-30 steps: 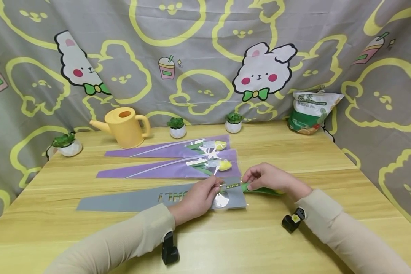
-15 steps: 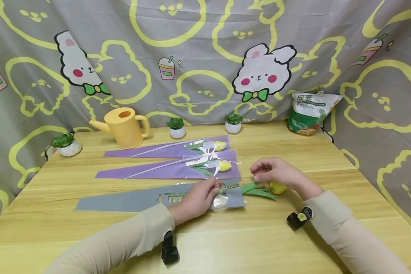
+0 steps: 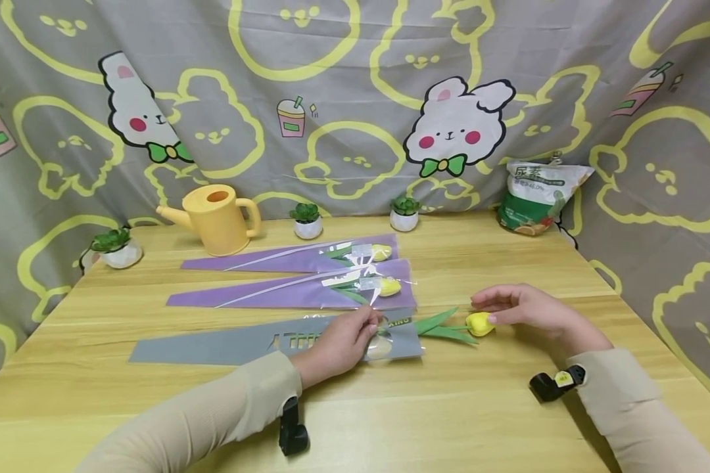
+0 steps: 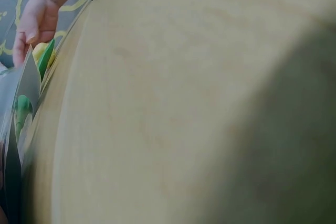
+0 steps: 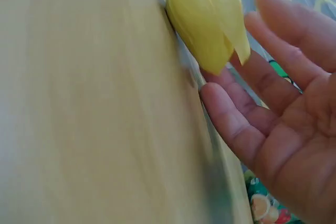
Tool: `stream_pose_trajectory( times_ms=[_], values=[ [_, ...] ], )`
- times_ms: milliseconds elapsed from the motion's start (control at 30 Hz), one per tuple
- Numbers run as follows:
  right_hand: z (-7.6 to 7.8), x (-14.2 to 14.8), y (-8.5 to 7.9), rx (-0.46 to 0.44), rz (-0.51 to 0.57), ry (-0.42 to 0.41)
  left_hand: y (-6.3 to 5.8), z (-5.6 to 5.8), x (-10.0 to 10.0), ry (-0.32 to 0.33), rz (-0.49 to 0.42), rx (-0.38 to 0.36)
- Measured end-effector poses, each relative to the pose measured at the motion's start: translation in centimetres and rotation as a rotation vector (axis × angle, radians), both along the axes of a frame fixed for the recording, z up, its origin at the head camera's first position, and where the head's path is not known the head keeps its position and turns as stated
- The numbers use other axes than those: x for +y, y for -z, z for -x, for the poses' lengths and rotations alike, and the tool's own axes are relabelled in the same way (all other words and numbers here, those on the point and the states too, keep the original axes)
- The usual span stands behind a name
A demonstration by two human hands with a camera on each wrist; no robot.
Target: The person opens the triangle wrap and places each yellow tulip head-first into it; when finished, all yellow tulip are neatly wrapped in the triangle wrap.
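Note:
A grey flower sleeve [image 3: 201, 345] with cut-out lettering and a clear front lies on the table. My left hand [image 3: 340, 341] pinches its upper layer near the wide right end. Out of that end a yellow artificial tulip [image 3: 480, 324] protrudes, its green leaves [image 3: 440, 326] spread and its lower stem inside the sleeve. My right hand [image 3: 535, 312] is at the tulip's head, fingers apart and loosely bent. In the right wrist view the blossom [image 5: 207, 19] hangs in front of the fingertips, not gripped. The left wrist view shows the sleeve mouth [image 4: 26, 77] raised around the green stem.
Behind lie two purple sleeves [image 3: 213, 297], each with a yellow tulip inside. A yellow watering can [image 3: 219, 226], several small potted succulents [image 3: 403, 213] and a green-and-white bag [image 3: 535, 200] stand along the back before a patterned curtain [image 3: 355, 79].
The right hand has let go of the tulip's leaves and moved right to its blossom. The yellow blossom and leaves now show fully. The left hand has stayed on the sleeve.

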State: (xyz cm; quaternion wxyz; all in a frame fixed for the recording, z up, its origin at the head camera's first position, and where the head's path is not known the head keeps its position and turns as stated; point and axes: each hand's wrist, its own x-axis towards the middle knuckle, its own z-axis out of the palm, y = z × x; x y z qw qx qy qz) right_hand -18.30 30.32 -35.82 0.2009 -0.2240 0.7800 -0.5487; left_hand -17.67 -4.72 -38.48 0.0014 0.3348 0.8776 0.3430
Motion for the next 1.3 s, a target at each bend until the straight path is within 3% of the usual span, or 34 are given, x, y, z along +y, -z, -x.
stream_pose_trajectory(
  times_ms=[100,167,333,600,1300],
  values=[
    [-0.1,0.4,0.5,0.003,0.004,-0.047,0.0,0.0,-0.1,0.0,-0.011,-0.001],
    [-0.2,0.3,0.6,0.004,-0.02,-0.03,0.0,0.0,-0.1,0.001,-0.017,0.003],
    [-1.0,-0.7,0.3,0.035,-0.116,0.133,0.0,0.3,-0.1,0.001,-0.018,0.01],
    [-2.1,-2.7,-0.4,0.02,-0.13,0.303,-0.1,0.1,0.0,0.016,-0.019,0.049],
    [-2.2,-7.8,0.8,-0.044,0.016,0.252,-0.3,-0.2,0.3,0.029,-0.028,0.049]
  ],
)
